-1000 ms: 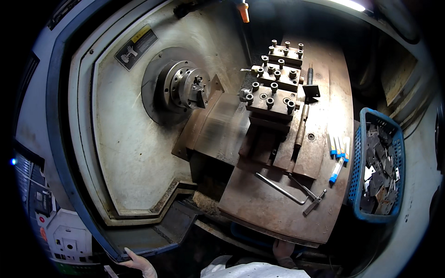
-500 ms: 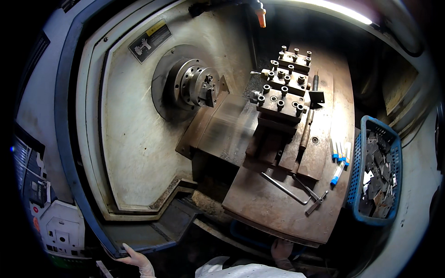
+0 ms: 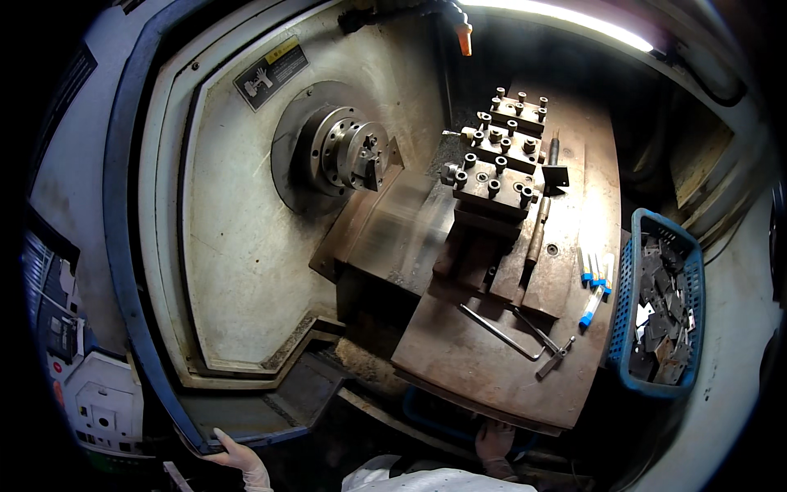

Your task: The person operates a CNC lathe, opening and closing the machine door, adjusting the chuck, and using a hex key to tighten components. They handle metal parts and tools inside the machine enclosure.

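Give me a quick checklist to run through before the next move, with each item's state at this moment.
1. Left hand away from the chuck: ok, it is low down by the blue frame edge.
2. Right hand away from the front tool block: ok, it is at the near edge of the brown table.
3. Right hand's hold visible: cannot tell, its fingertips are obscured near that edge.
4. Loose tools off the table: not ok, a hex key and a T-shaped tool lie on it.
5. Chuck at a standstill: cannot tell from a still picture.
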Demonstrator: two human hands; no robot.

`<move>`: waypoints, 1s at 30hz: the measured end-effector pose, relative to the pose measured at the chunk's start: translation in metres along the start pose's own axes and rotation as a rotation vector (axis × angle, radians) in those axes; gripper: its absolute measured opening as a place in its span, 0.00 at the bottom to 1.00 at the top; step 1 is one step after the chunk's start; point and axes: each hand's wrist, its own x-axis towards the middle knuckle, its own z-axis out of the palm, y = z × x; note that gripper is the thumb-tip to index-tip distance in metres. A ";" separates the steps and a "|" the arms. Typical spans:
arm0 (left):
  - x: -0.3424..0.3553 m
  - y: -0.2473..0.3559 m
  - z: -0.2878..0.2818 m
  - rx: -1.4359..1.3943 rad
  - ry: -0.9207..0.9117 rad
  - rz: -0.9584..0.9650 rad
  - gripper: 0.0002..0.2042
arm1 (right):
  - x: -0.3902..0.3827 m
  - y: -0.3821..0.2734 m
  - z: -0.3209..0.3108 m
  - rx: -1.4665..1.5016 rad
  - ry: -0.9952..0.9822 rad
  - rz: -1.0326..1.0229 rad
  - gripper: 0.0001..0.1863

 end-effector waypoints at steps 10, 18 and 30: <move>-0.007 0.006 0.003 -0.062 0.050 -0.085 0.24 | 0.002 0.002 0.001 -0.107 0.022 -0.082 0.15; -0.016 0.007 0.010 -0.183 0.128 -0.145 0.23 | -0.001 0.010 0.004 -0.061 0.029 -0.100 0.16; 0.011 0.034 0.004 -0.244 -0.144 0.265 0.24 | -0.005 -0.008 -0.019 0.125 0.026 -0.256 0.15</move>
